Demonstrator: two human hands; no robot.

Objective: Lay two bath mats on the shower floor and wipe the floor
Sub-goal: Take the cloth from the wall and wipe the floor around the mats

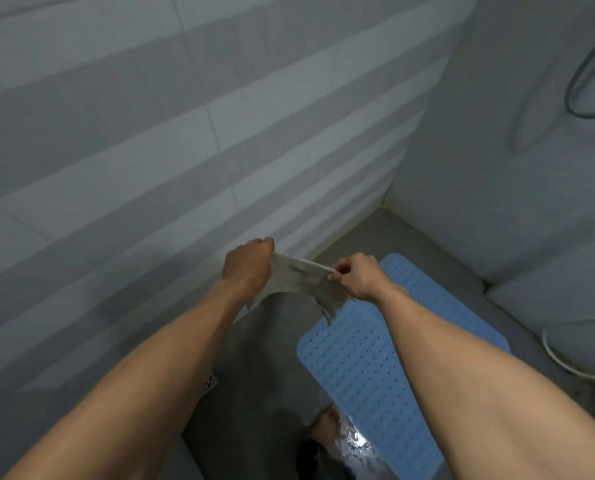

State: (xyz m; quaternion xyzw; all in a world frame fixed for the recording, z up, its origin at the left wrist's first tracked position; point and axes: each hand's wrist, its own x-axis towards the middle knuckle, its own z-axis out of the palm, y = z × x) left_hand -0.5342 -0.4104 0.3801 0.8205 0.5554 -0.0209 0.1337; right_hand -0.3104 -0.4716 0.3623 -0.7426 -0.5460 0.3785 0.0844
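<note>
Both arms reach out over the grey shower floor [261, 368]. The left hand [246, 265] and right hand [356, 277] each clench their fingers on an end of a worn, off-white rag [298, 280], stretched between them in the air. Below and right, a pale blue perforated rubber bath mat [369, 372] lies flat on the floor.
</note>
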